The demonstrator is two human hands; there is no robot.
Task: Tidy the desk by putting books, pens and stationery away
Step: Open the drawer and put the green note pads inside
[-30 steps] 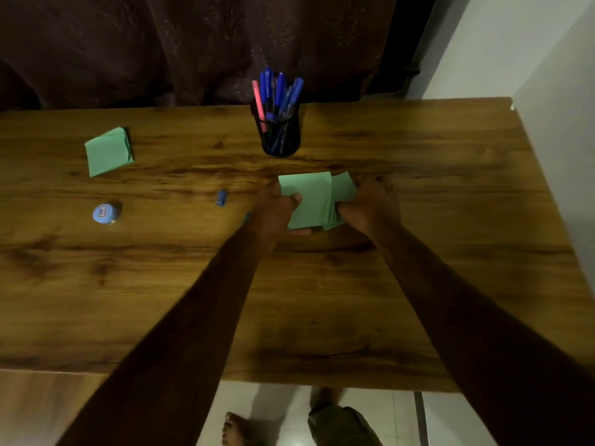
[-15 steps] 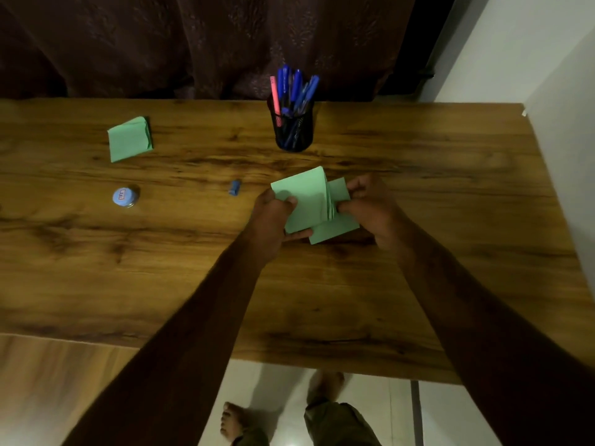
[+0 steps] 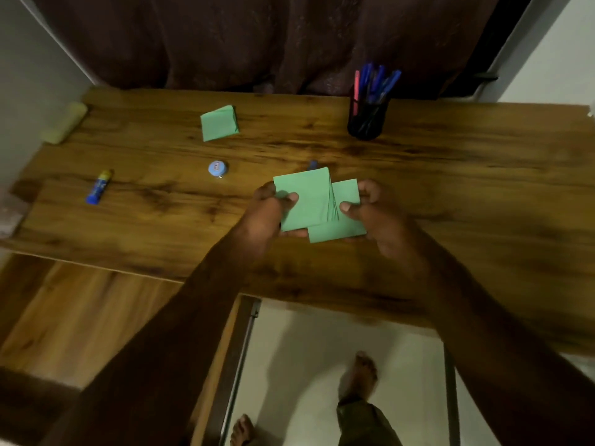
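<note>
**Q:** Dim room, dark curtain (image 3: 257,40) behind, wooden desk (image 3: 467,175) below. What is in hand?

**A:** Two green pads of notes. My left hand (image 3: 267,210) grips the upper pad (image 3: 306,201), thumb on its face, fingers under. My right hand (image 3: 376,214) pinches the lower pad (image 3: 346,220), thumb on top near the fanned page edges. Pads overlap, not squared; both held just above the desk, mid-front.

**Q:** Which step?

**A:** Gathering loose stationery, I judge. Stacking these two into one block.

**Q:** What else lies out?

**A:** Third green pad (image 3: 220,122) well to the left rear, one corner lifted. Small round blue-lidded tin (image 3: 218,169) between it and my left hand. Glue stick (image 3: 99,187) far left, lying flat. Pale eraser-like block (image 3: 66,122) at the far left corner; too blurred to be sure. Small blue thing (image 3: 312,164) just behind the upper pad, mostly hidden, maybe a pen cap. Pen cup (image 3: 367,119) at the rear, full of blue pens and one pink.

**Q:** Next move calls for?

**A:** Slide the upper pad right until edges meet, then tap them flush. Loose pages may splay, so a firm squeeze. After that, one hand free for the third pad.
</note>
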